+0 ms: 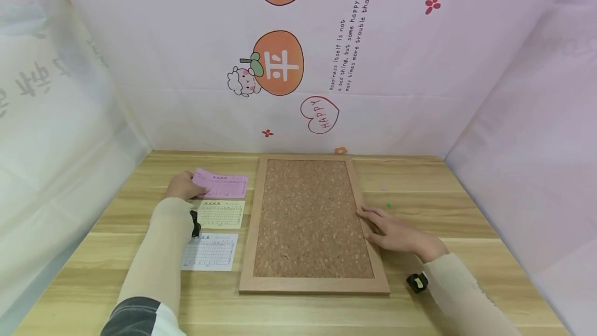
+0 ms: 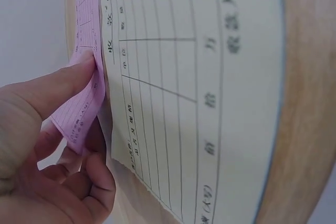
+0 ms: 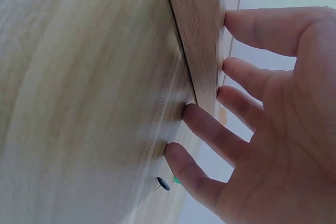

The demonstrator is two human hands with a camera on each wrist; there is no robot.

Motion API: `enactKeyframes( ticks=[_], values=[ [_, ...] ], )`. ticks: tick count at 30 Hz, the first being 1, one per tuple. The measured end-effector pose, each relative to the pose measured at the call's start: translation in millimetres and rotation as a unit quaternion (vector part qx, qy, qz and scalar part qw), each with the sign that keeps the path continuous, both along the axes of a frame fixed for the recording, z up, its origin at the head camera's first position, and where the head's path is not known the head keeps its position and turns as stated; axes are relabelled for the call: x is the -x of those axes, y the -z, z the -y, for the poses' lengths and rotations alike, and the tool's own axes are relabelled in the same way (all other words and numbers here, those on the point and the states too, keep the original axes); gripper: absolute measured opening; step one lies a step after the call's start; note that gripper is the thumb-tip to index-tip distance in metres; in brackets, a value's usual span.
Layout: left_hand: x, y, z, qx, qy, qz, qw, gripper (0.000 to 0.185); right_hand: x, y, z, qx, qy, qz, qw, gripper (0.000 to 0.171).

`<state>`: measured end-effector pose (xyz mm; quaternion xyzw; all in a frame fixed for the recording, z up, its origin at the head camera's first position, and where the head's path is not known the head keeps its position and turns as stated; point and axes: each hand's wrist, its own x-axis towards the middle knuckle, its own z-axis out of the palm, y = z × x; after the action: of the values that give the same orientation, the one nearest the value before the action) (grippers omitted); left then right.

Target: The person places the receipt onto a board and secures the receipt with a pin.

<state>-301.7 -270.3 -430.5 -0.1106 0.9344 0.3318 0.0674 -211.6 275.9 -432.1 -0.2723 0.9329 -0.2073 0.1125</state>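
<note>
A pink printed form slip [image 1: 228, 186] lies at the far left, its left end pinched by my left hand [image 1: 182, 186]. In the left wrist view the thumb presses on top of the slip, whose corner bends up over the curled fingers. Below it are a yellow form slip [image 1: 219, 215] and a white form slip [image 1: 212, 254], both partly hidden by my left arm. My right hand [image 1: 396, 232] rests its spread fingertips on the right edge of a wood-framed cork board [image 1: 312, 217]. In the right wrist view two of its fingers [image 3: 191, 174] reach down to the tabletop.
A green pushpin [image 1: 389, 205] and a small pink pin [image 1: 384, 188] lie right of the board. A dark pushpin [image 3: 163, 183] shows beside the green one in the right wrist view. Printed white cloth [image 1: 396, 118] hangs behind the wooden table [image 1: 303, 318] and along both sides.
</note>
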Motion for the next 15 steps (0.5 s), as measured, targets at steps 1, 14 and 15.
enactKeyframes(
  ticks=[1, 14, 15],
  values=[
    [0.4, 0.3, 0, -0.005, 0.000, -0.002, 1.0000, 0.063, -0.3, -0.3, 0, 0.002, 0.001, 0.001, 1.000, 0.060],
    [8.3, 8.3, 10, -0.024, -0.001, -0.020, 0.9995, 0.063, -0.8, -0.1, 0, 0.000, -0.003, -0.003, 1.000, 0.060],
    [8.7, 6.8, 10, -0.022, 0.000, -0.022, 0.9995, 0.062, -0.8, -0.5, 0, 0.001, -0.002, -0.003, 1.000, 0.060]
  ],
)
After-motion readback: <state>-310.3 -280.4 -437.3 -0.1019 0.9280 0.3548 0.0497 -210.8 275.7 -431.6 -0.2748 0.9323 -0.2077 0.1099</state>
